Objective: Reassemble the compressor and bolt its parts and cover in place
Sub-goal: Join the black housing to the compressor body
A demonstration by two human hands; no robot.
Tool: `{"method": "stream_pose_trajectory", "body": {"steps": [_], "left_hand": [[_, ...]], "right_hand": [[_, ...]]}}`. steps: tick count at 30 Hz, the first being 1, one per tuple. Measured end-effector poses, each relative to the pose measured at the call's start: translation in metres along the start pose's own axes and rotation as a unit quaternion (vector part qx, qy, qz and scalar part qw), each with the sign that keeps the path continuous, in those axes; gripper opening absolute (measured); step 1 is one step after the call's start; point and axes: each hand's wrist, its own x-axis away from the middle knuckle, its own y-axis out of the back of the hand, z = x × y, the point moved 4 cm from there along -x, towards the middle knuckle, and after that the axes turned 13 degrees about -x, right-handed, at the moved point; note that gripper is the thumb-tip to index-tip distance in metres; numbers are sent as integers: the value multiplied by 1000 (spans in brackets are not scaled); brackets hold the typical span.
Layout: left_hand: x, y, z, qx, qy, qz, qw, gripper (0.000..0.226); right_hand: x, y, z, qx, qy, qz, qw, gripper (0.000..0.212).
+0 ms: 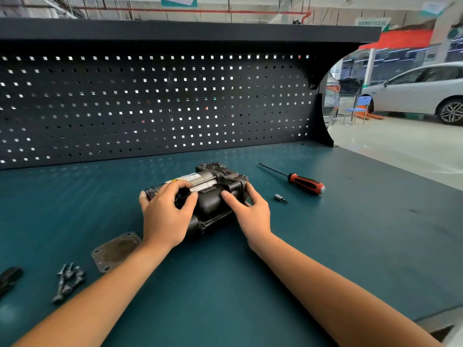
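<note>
Two hands are grasping the compressor (211, 204), lying on the counter (350, 234) with its long axis running 8 to 2 o'clock, finned head pointing to 2. On the left hand (164, 216) fingers are curling over the motor end; on the right hand (253, 214) fingers are wrapping the head end.

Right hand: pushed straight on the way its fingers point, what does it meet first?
The compressor. The right hand already holds its end, with the fingers pointing forward-left into the housing. Nothing lies between them.
</note>
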Motion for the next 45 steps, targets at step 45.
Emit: {"method": "stream_pose_trajectory", "body": {"steps": [45], "left_hand": [[37, 201, 150, -61, 140, 70, 986, 34]], "right_hand": [[-14, 10, -3, -17, 40, 4, 999, 58]]}}
